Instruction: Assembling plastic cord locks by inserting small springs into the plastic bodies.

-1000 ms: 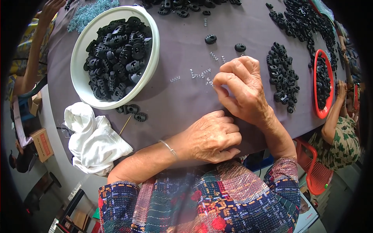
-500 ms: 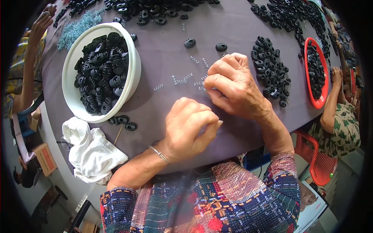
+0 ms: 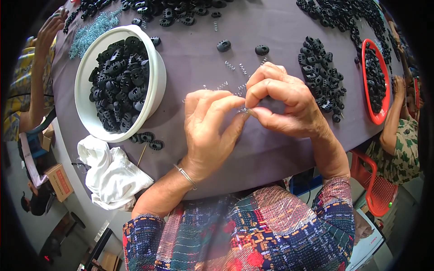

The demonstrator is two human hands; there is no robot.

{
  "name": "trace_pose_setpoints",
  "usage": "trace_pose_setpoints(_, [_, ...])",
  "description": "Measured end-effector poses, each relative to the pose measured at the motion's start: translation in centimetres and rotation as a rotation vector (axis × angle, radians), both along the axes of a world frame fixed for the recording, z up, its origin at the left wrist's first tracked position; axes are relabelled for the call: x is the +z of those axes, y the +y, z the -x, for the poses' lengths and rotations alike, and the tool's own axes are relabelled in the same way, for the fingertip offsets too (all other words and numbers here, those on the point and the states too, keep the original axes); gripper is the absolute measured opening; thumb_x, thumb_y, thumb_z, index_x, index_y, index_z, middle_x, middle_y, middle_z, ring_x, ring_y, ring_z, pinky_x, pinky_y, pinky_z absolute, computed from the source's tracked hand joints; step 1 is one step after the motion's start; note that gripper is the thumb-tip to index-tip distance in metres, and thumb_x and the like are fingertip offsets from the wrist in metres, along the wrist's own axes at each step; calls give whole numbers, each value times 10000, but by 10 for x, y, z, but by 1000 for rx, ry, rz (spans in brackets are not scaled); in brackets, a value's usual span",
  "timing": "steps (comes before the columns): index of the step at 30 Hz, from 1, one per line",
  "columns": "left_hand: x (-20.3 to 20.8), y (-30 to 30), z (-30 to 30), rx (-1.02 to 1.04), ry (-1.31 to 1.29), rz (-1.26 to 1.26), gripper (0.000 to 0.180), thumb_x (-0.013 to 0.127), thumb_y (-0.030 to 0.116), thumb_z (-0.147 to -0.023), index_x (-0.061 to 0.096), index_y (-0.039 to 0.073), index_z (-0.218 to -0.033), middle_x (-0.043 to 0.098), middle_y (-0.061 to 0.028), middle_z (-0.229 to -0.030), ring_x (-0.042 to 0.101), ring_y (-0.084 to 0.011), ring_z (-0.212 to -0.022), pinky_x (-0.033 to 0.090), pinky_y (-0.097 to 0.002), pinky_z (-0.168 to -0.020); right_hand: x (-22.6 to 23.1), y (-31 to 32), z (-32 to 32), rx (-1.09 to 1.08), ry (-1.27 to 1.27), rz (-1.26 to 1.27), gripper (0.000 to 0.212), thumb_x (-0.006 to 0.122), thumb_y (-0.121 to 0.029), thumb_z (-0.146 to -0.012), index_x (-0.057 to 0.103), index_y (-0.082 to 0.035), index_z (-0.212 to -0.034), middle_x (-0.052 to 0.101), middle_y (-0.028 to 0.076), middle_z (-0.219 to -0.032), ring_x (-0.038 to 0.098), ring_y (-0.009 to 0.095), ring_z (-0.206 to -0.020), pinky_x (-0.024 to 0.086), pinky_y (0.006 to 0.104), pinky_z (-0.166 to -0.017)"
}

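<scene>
My left hand point(image 3: 207, 131) and my right hand point(image 3: 291, 106) meet over the cloth, thumbs and forefingers pinched together. Between their tips is a small metal coil spring point(image 3: 243, 109), partly hidden by the fingers. Just beyond the hands lie several loose coil springs point(image 3: 229, 66) on the cloth, some half covered by my fingers. Farther off sit two black oval cord-lock pieces point(image 3: 261, 50), apart from each other. Left of my left hand stands a white tub point(image 3: 156, 97), heaped with black cord-lock parts point(image 3: 118, 86).
A crumpled white cloth point(image 3: 110, 176) and a thin stick point(image 3: 142, 155) lie near the tub. Piles of black parts point(image 3: 320, 74) spread at right and along the back. A red basket point(image 3: 385, 86) stands far right, a bluish spring heap point(image 3: 92, 34) far left. Co-workers' arms point(image 3: 36, 86) flank the table.
My left hand has risen and turned, its fingers coming to meet my right hand's fingertips. A spring now shows between them. The whole view has shifted slightly.
</scene>
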State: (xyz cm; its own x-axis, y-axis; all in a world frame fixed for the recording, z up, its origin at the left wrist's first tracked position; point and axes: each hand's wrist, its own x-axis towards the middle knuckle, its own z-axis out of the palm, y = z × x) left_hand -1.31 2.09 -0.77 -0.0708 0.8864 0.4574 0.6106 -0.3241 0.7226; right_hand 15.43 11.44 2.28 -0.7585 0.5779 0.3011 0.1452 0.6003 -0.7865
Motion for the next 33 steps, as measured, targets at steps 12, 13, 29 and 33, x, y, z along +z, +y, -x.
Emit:
trace_pose_setpoints(12, [-1,-1,2,-5,-5,63,239,784,48,-652,628,84,-830,611,-37,-806,540,-237,-790,398,-365,-710,-4,-6,5,-107,20,-273,224,683,-9,-645,573,-102,-817,577,9,-820,565,201,-777,375,346,-839])
trace_pose_setpoints(13, [0,-1,3,-18,-27,65,241,784,42,-652,629,79,-832,613,-41,-805,541,-238,-791,403,-363,-712,-4,-6,5,-105,20,-273,224,683,-9,-645,573,-102,-817,577,9,-820,565,201,-777,375,346,-839])
trace_pose_setpoints(29, [3,-3,4,-92,-365,162,190,757,-19,-694,644,34,-838,641,-59,-836,570,-221,-830,463,-334,-722,-2,-12,8,-67,190,-51,260,614,136,-633,569,-17,-839,609,86,-790,580,215,-720,471,315,-664])
trace_pose_setpoints(33, [2,-2,2,-50,-309,144,194,763,-11,-692,648,39,-839,638,-61,-837,566,-226,-814,459,-334,-710,-1,-12,8,-57,185,41,239,628,132,-662,569,-5,-849,603,87,-793,582,227,-729,476,317,-663])
